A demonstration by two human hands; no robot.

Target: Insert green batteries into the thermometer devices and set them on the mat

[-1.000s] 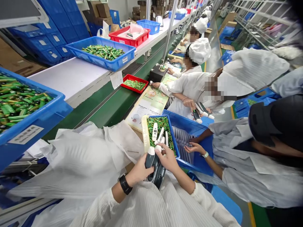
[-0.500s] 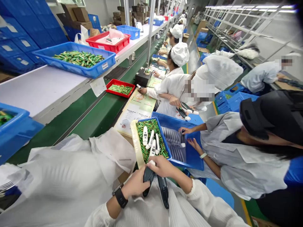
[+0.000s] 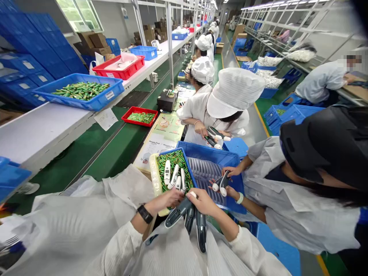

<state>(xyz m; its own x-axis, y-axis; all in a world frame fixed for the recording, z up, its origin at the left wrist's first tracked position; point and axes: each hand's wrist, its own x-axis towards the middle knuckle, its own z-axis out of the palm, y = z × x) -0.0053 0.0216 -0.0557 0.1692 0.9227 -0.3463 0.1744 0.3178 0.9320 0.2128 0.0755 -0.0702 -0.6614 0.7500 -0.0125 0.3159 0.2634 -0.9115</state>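
My right hand (image 3: 203,201) is closed around a fanned bunch of dark handheld devices with white tips (image 3: 192,219), held over my lap. My left hand (image 3: 169,199), with a black watch on its wrist, reaches toward the near edge of a small blue bin (image 3: 188,170); its fingers are curled by the bunch's white tips and what they hold is hidden. That bin holds several green batteries (image 3: 179,163) and white devices (image 3: 174,177) lying on top. A large white bag (image 3: 86,222) spreads over my left side.
A person to my right holds two devices (image 3: 220,184) over a bigger blue crate (image 3: 214,168). Other workers in white caps sit farther along the green conveyor (image 3: 120,142). A red tray of batteries (image 3: 139,116), a blue battery bin (image 3: 80,92) and printed sheets (image 3: 161,140) lie ahead.
My view has swung up and right along the line. The devices in my right hand have fanned out, my left hand let go of them and moved to the bin's edge. My neighbour picked up devices.
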